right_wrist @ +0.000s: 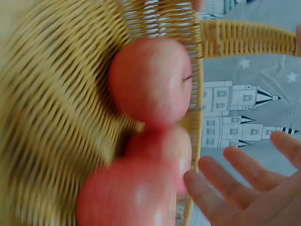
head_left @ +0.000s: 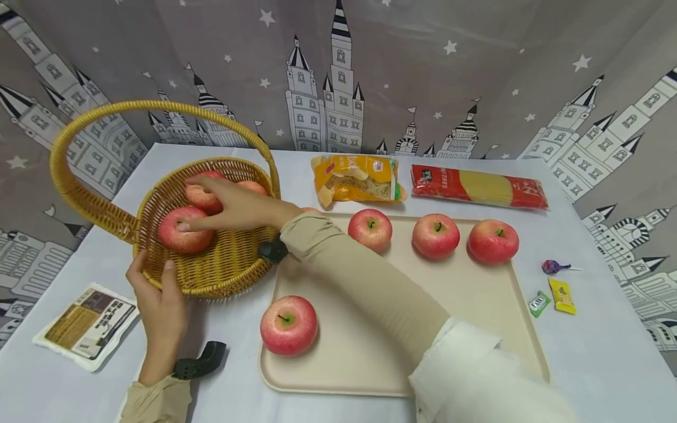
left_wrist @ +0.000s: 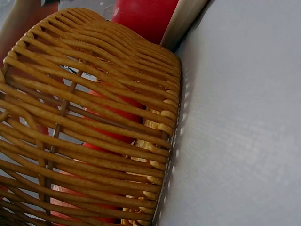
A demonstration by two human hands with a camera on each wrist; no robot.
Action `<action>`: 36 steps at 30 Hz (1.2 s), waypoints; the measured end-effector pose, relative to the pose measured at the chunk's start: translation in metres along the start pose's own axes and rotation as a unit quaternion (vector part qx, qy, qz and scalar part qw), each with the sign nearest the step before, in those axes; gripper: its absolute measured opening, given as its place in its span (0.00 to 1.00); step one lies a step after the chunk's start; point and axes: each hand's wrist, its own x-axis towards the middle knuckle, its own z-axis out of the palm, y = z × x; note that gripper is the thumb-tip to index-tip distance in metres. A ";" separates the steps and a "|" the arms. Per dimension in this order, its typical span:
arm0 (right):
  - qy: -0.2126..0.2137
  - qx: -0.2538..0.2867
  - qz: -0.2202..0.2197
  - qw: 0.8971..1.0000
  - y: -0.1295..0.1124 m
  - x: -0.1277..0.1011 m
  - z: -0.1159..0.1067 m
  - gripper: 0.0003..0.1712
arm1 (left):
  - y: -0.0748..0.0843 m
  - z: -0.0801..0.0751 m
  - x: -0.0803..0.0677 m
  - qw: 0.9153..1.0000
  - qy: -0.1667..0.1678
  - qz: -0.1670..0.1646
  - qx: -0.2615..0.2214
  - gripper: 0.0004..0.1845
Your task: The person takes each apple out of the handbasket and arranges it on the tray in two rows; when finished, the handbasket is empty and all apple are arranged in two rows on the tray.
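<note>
Pouch (head_left: pixel 87 326): we are seeing a flat white pouch with a brown label lying at the far left of the table (head_left: pixel 608 352); its print is too small for us to read.
Left hand (head_left: pixel 158 305): we are gripping the near rim of the basket (head_left: pixel 211 276), thumb curled over the edge and fingers outside the weave, steadying it.
Basket: we are judging it light and stiff, woven cane with a tall hoop handle (head_left: pixel 106 111); the rim or the handle is where we would take it. In the left wrist view its wall (left_wrist: pixel 94 117) is filling the frame, with red fruit showing through the gaps.
Right hand (head_left: pixel 233 202): we are reaching into the basket with fingers spread and straight, fingertips resting on two apples; nothing is being pinched. The right wrist view is showing the fingers (right_wrist: pixel 244 188) splayed beside the fruit.
Apples in basket (head_left: pixel 182 229): three are sitting inside, touching one another. We are judging them firm, smooth, a little slippery and fairly weighty, prone to bruising; a whole-hand wrap around the widest part suits them best.
Tray (head_left: pixel 476 329): a beige tray is lying just right of the basket, holding four more apples (head_left: pixel 288 326), one near, three in a far row.
Yellow bag (head_left: pixel 357 176): a snack bag beyond the tray; its lettering is unreadable for us.
Red packet (head_left: pixel 478 187): a long packet of pasta; the label is not legible.
Sweets (head_left: pixel 555 294): a purple lollipop and two small wrapped candies lying right of the tray, markings too small to read.
</note>
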 end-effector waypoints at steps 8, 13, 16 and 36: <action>-0.008 0.030 0.060 0.998 -0.004 0.022 0.027 0.50 | 0.001 -0.003 -0.001 1.000 -0.005 0.005 0.002 0.26; -0.031 0.081 0.084 0.993 0.004 0.023 0.040 0.57 | 0.002 -0.001 -0.001 1.000 -0.001 0.004 0.005 0.26; -0.054 0.094 0.080 0.991 0.009 0.021 0.043 0.60 | 0.002 -0.001 -0.001 1.000 0.000 0.002 0.003 0.27; -0.211 0.012 -0.004 0.978 0.013 0.017 0.035 0.56 | 0.002 0.000 0.001 1.000 0.013 0.002 -0.004 0.25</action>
